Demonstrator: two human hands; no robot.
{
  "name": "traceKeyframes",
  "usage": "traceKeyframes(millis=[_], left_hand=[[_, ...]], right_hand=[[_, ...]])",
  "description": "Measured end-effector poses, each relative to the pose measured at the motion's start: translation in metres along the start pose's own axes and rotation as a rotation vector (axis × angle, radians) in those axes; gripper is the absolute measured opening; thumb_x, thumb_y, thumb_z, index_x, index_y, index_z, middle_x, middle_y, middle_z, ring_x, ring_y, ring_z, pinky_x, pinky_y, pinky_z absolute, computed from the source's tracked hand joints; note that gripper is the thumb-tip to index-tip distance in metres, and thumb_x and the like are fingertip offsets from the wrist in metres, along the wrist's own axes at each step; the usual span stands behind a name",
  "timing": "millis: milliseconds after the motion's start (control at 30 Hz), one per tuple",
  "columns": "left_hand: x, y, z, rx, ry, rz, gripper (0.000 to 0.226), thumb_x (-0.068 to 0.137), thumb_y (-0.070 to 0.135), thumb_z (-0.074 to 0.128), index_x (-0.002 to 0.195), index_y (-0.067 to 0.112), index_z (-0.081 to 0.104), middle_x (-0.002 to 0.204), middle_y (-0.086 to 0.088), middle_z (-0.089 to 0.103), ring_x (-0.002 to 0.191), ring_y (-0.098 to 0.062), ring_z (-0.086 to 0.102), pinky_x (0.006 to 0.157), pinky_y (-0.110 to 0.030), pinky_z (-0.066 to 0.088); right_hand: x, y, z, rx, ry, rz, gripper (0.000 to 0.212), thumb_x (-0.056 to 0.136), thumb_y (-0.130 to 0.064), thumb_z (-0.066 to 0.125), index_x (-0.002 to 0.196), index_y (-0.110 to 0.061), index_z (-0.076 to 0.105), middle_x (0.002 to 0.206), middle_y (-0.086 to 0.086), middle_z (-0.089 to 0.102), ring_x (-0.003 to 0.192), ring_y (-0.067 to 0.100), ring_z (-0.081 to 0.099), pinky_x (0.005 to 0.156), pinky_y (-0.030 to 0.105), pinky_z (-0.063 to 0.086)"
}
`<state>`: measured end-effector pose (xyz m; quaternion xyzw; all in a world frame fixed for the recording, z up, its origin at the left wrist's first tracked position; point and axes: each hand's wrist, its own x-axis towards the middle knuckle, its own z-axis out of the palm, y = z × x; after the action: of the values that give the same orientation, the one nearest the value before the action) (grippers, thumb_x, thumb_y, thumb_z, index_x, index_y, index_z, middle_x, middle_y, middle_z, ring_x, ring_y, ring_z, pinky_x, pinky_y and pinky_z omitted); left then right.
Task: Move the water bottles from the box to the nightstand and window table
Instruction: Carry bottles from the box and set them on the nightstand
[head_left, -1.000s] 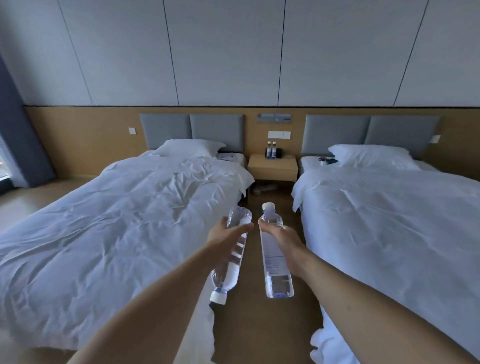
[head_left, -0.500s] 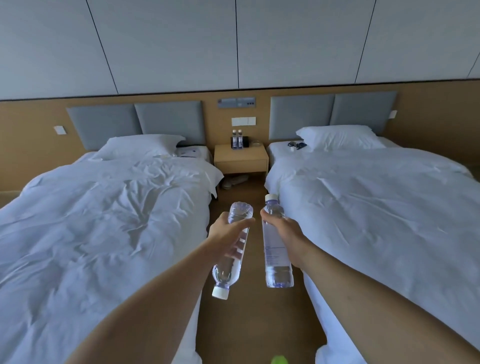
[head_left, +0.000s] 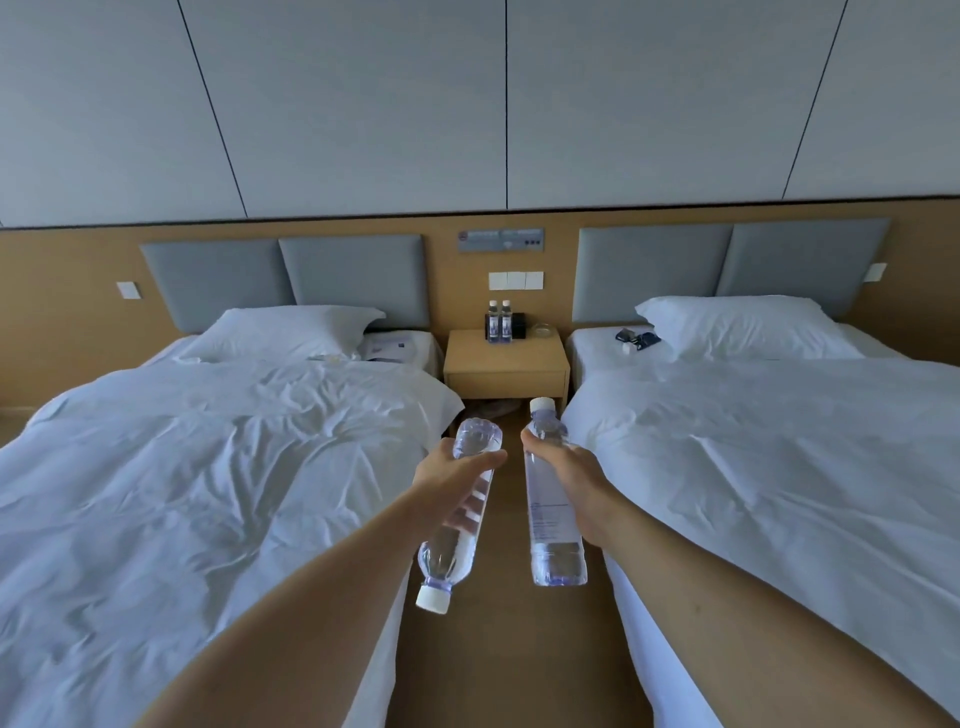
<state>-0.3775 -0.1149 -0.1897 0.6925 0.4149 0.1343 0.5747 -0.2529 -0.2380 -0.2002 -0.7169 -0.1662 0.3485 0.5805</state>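
- I have a water bottle in each hand, both held out over the strip of floor between the two beds, and the nightstand (head_left: 506, 358) sits straight ahead at the far end of that aisle — well apart from both hands.
- My left hand (head_left: 449, 480) wraps the left bottle (head_left: 460, 514) round its middle, thumb across the top and fingers curled underneath; this one is upside down, its white cap at the near, low end and its base pointing far and up, long axis tilted slightly right toward the nightstand.
- My right hand (head_left: 569, 475) grips the right bottle (head_left: 550, 499) high on the body near the shoulder, fingers closed round it; cap at the far, upper end, base hanging near, long axis close to upright in view.
- Two standing bottles (head_left: 498, 321) already occupy the far middle of the nightstand top, with a dark object just to their right.
- I judge the hands about equally near the nightstand; the right bottle can go down as it is — the left needs flipping first.
- Free wood shows on the near part of the top.
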Motion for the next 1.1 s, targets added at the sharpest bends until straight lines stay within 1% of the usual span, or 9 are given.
traceKeyframes(millis=[167, 267, 333, 500, 633, 733, 867, 1000, 1100], left_hand=[[0.082, 0.018, 0.005, 0.002, -0.012, -0.041, 0.052, 0.079, 0.05, 0.083, 0.113, 0.025, 0.052, 0.09, -0.012, 0.072, 0.046, -0.015, 0.069, 0.047, -0.032, 0.057], [0.141, 0.022, 0.0, -0.006, -0.046, -0.038, 0.045, 0.076, 0.053, 0.083, 0.099, 0.032, 0.051, 0.09, -0.012, 0.072, 0.047, -0.015, 0.069, 0.049, -0.034, 0.058], [0.185, 0.025, -0.004, -0.013, -0.061, -0.028, 0.044, 0.075, 0.053, 0.084, 0.093, 0.036, 0.048, 0.091, -0.012, 0.072, 0.049, -0.016, 0.071, 0.05, -0.035, 0.059], [0.295, 0.044, -0.02, 0.003, -0.1, -0.044, 0.054, 0.078, 0.053, 0.082, 0.112, 0.028, 0.049, 0.092, -0.012, 0.072, 0.048, -0.016, 0.071, 0.049, -0.034, 0.059], [0.37, 0.074, -0.038, 0.059, -0.136, -0.049, 0.06, 0.079, 0.054, 0.081, 0.121, 0.024, 0.05, 0.093, -0.01, 0.073, 0.057, -0.019, 0.072, 0.049, -0.032, 0.058], [0.421, 0.096, -0.048, 0.065, -0.157, -0.037, 0.06, 0.08, 0.054, 0.08, 0.123, 0.025, 0.05, 0.094, -0.01, 0.073, 0.062, -0.02, 0.073, 0.05, -0.031, 0.058], [0.481, 0.106, -0.047, 0.07, -0.171, -0.071, 0.063, 0.078, 0.055, 0.082, 0.123, 0.024, 0.051, 0.093, -0.011, 0.073, 0.057, -0.019, 0.073, 0.048, -0.031, 0.057], [0.549, 0.109, -0.036, 0.072, -0.156, -0.102, 0.061, 0.077, 0.055, 0.083, 0.119, 0.023, 0.053, 0.09, -0.01, 0.073, 0.048, -0.015, 0.071, 0.046, -0.029, 0.056], [0.606, 0.117, -0.021, 0.042, -0.128, -0.114, 0.062, 0.075, 0.056, 0.084, 0.118, 0.026, 0.052, 0.09, -0.009, 0.072, 0.048, -0.015, 0.071, 0.046, -0.031, 0.057]], right_hand=[[0.077, -0.019, 0.002, 0.004, 0.002, 0.029, 0.059, 0.078, -0.07, 0.07, 0.109, -0.02, 0.066, 0.098, 0.012, 0.069, 0.1, 0.033, 0.067, 0.098, 0.049, 0.049], [0.129, -0.025, 0.011, 0.0, 0.02, 0.035, 0.058, 0.078, -0.07, 0.07, 0.107, -0.02, 0.067, 0.098, 0.012, 0.068, 0.104, 0.036, 0.067, 0.103, 0.054, 0.048], [0.167, -0.03, 0.019, -0.001, 0.049, 0.037, 0.058, 0.079, -0.071, 0.068, 0.108, -0.021, 0.065, 0.1, 0.012, 0.067, 0.104, 0.034, 0.065, 0.103, 0.052, 0.047], [0.264, -0.054, 0.041, 0.019, 0.103, 0.053, 0.054, 0.081, -0.066, 0.072, 0.105, -0.017, 0.066, 0.092, 0.011, 0.068, 0.099, 0.034, 0.068, 0.094, 0.046, 0.051], [0.329, -0.089, 0.055, 0.049, 0.098, 0.05, 0.059, 0.081, -0.062, 0.075, 0.111, -0.012, 0.067, 0.103, 0.023, 0.072, 0.094, 0.037, 0.072, 0.093, 0.048, 0.056], [0.375, -0.112, 0.061, 0.091, 0.088, 0.036, 0.057, 0.08, -0.06, 0.076, 0.111, -0.013, 0.066, 0.09, 0.019, 0.069, 0.082, 0.035, 0.073, 0.084, 0.045, 0.059], [0.431, -0.124, 0.065, 0.073, 0.111, 0.068, 0.058, 0.081, -0.061, 0.075, 0.11, -0.013, 0.066, 0.096, 0.019, 0.067, 0.105, 0.043, 0.068, 0.105, 0.057, 0.05], [0.496, -0.135, 0.06, 0.083, 0.114, 0.09, 0.062, 0.083, -0.064, 0.072, 0.115, -0.012, 0.063, 0.112, 0.027, 0.067, 0.112, 0.043, 0.066, 0.107, 0.057, 0.047], [0.557, -0.14, 0.047, 0.105, 0.1, 0.094, 0.069, 0.083, -0.069, 0.069, 0.117, -0.01, 0.063, 0.101, 0.022, 0.065, 0.106, 0.041, 0.067, 0.107, 0.055, 0.048]])
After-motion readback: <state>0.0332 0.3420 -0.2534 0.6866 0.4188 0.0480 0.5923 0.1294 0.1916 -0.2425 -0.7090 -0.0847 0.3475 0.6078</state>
